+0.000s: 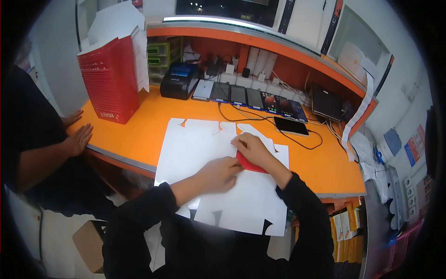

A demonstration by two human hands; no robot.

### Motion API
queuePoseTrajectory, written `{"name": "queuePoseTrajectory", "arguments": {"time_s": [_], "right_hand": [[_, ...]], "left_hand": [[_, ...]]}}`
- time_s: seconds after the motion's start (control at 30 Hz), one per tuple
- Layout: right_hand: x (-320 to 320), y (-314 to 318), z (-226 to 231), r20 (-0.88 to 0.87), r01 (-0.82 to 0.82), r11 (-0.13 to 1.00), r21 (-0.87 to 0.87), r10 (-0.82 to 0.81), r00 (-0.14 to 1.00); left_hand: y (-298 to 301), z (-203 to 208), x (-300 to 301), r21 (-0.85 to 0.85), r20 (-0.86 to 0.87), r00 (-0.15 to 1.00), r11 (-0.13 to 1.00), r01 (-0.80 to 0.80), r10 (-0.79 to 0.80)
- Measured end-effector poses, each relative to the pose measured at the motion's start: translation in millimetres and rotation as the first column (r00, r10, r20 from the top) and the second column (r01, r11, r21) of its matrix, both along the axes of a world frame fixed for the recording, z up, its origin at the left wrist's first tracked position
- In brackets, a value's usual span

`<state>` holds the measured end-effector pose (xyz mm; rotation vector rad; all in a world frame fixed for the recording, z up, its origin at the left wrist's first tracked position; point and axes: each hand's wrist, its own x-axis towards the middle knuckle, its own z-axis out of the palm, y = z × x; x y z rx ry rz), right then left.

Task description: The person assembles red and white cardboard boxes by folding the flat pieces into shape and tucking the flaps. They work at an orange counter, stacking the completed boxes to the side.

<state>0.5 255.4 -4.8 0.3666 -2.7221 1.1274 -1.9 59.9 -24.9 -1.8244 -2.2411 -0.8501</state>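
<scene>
Folding looks to be the step in hand, judging by the small red flap point(253, 165) turned up amid the white card point(190, 149). That card lies partly on the orange bench point(153, 109), its near edge jutting out over the person's lap (whether it is one sheet or several overlapping, I cannot tell). The next move seems to call for pressing the crease flat without shifting the notched edges. The left hand point(214, 175) is half closed, fingers bent together, their tips touching the flap's left end; whether they pinch or merely press is unclear. The right hand point(253, 149) is more curled, its fingertips drawn in near the thumb just above the flap, its heel near the red; any grasp there is hidden.
</scene>
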Motion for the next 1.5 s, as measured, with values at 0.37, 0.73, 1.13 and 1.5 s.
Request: {"name": "queuePoseTrajectory", "arguments": {"time_s": [0.37,0.73,1.13,1.5], "right_hand": [[84.5,15.0,-16.5,0.044,-0.063,0.850,0.523,0.047,0.998],[83.9,11.5,-16.5,0.044,-0.060,0.851,0.522,0.043,0.998],[81.3,9.6,-12.6,0.020,-0.068,0.835,0.546,0.069,0.997],[-7.2,-38.2,132.0,0.059,-0.057,0.818,-0.572,0.111,0.992]], "left_hand": [[26.5,-0.8,-65.4,-0.050,0.021,0.958,0.957,-0.286,0.287],[64.5,63.7,-98.8,-0.546,-0.180,0.956,0.785,-0.293,0.232],[-20.5,3.5,-9.4,-0.066,-0.037,0.975,0.973,-0.221,0.219],[-21.5,-3.0,-6.9,0.045,-0.095,0.966,0.971,-0.235,0.238]]}}
